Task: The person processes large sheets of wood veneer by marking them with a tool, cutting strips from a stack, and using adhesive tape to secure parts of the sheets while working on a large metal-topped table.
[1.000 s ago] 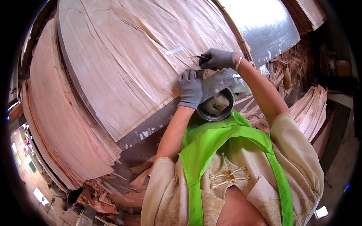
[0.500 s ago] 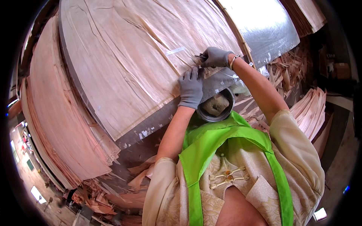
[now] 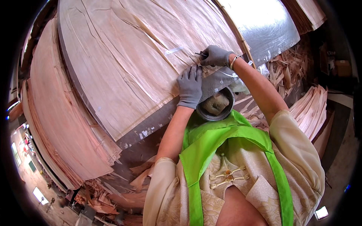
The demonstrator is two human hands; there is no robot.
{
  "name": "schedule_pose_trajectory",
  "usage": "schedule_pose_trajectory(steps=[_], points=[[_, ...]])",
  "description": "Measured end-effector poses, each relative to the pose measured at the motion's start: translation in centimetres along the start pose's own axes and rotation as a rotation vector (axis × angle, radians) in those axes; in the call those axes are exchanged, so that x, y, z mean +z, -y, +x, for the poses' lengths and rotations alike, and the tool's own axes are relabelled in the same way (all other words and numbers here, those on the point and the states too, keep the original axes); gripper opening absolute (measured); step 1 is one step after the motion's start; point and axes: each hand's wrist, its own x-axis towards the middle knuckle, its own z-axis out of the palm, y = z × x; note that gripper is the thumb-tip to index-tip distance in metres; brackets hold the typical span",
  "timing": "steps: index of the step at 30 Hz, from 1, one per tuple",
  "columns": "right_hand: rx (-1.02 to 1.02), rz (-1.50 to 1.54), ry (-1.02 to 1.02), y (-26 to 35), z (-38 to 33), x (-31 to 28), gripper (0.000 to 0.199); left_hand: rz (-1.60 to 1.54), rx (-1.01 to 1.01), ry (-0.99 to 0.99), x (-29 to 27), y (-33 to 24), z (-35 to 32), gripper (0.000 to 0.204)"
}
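A large pinkish wood veneer sheet (image 3: 124, 64) with creases and splits lies on a metal-topped table. My left hand (image 3: 189, 86), in a grey glove, presses flat on its front edge, fingers stretched out. Just to the right, my right hand (image 3: 217, 56), also gloved, is closed around a thin dark tool (image 3: 201, 54); only its narrow end shows, so I cannot tell its kind. A strip of whitish tape (image 3: 174, 50) lies on the veneer beyond my hands. Close to my body, a dark round bowl (image 3: 229, 108) holds a pale lump (image 3: 215, 104).
A thin wooden strip (image 3: 235, 28) runs along the veneer's right side, with bare shiny metal (image 3: 264, 26) beyond it. A tall veneer stack (image 3: 62, 105) stands at left. Veneer scraps (image 3: 288, 67) and another pile of sheets (image 3: 311, 111) lie at right.
My right hand has shifted very slightly, the tool still in it. My left hand stays pressed on the veneer, its fingers a touch flatter.
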Motion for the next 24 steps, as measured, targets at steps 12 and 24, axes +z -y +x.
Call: schedule_pose_trajectory(steps=[12,24], points=[[0.034,0.053,-0.017,0.2,-0.1,0.0,0.029,0.023,0.003,-0.047,-0.6,-0.3,0.6,0.029],[0.090,-0.335,-0.209,0.6,-1.0,-0.2,0.038,0.142,-0.028,0.143,-1.2,-0.7,2.0,0.034]])
